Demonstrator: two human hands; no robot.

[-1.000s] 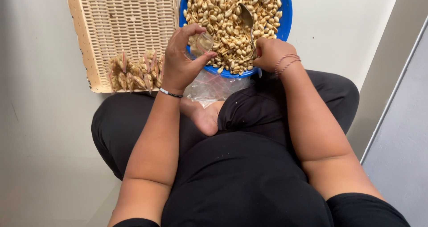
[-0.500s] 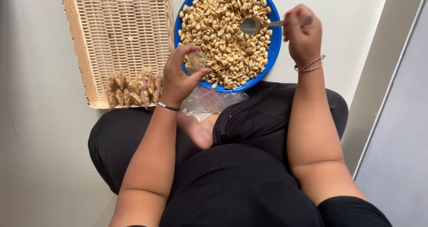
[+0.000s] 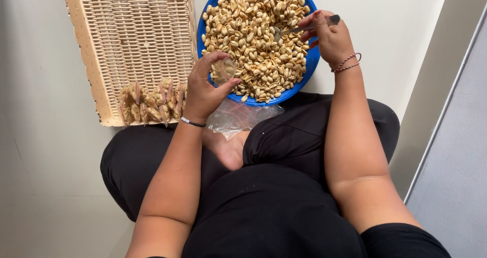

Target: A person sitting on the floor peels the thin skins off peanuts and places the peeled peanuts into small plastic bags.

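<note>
Pale floor (image 3: 45, 151), smooth and light grey-white; I sit cross-legged on it in black clothing, one bare foot (image 3: 228, 149) showing between my knees.

Blue bowl (image 3: 308, 65), round, stands on the floor just beyond my knees, heaped with roasted peanuts (image 3: 253, 40).

Left hand (image 3: 203, 88): fingers curled around a small clear plastic bag (image 3: 223, 71), held upright at the near-left rim of the bowl, thumb on one side and fingertips on the other. I cannot tell how full the bag is. A dark bead bracelet sits at that wrist.

Right hand (image 3: 329, 37): closed around the handle of a metal spoon (image 3: 304, 29), held over the right side of the bowl. The spoon's bowl end lies down among the peanuts. A red-and-white cord bracelet sits at that wrist.

Stack of empty clear bags (image 3: 238, 118) lies crumpled on my lap, just below the bowl's near rim, touching my foot.

Woven wicker tray (image 3: 91, 60), rectangular, lies left of the bowl, nearly touching it. Small filled peanut packets (image 3: 152, 106) stand in a row along its near edge, just left of my left hand.
</note>
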